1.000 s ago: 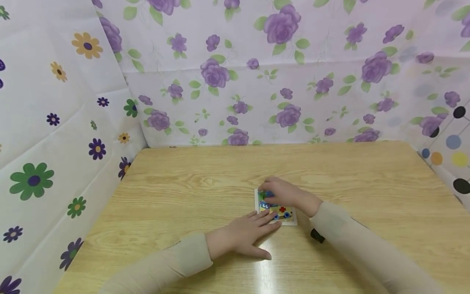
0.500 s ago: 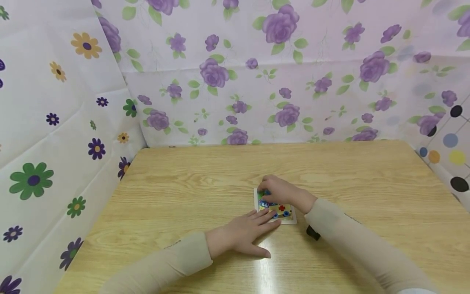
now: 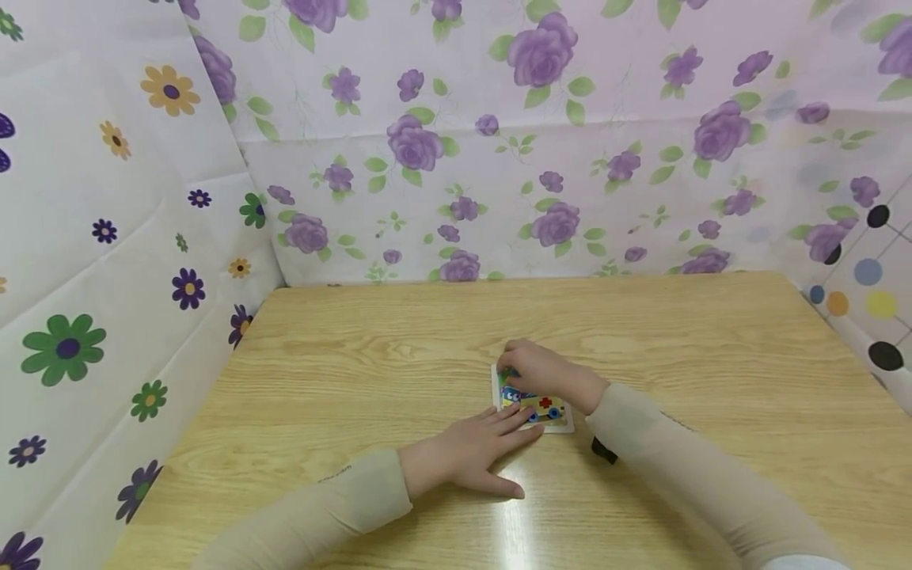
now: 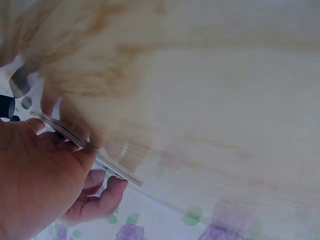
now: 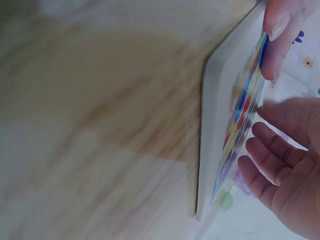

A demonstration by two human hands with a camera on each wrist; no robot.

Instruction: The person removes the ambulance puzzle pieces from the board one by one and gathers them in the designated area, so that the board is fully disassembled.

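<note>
A small white-bordered board point(image 3: 568, 424) with a cartoon yellow ambulance point(image 3: 547, 404) lies on the wooden table. My left hand point(image 3: 473, 453) stretches flat from the near side, its fingertips on the board's near left part and its thumb spread out over the table. Bent over the far left part is my right hand point(image 3: 537, 370), fingertips down at the blue and green of the picture. The right wrist view has the board point(image 5: 210, 120) almost edge-on, with the right thumb and bent fingers close at its printed face. Whether those fingers pinch a piece I cannot tell.
The light wood table point(image 3: 370, 340) reaches back to a white cloth with purple roses point(image 3: 413, 142). A daisy-patterned cloth point(image 3: 114, 237) hangs along the left, a dotted one point(image 3: 865, 273) at the right. Under the right cuff shows a small black object point(image 3: 604, 450).
My right hand and forearm shift slightly left, the fingertips staying over the board's far left part. My left hand remains flat in place.
</note>
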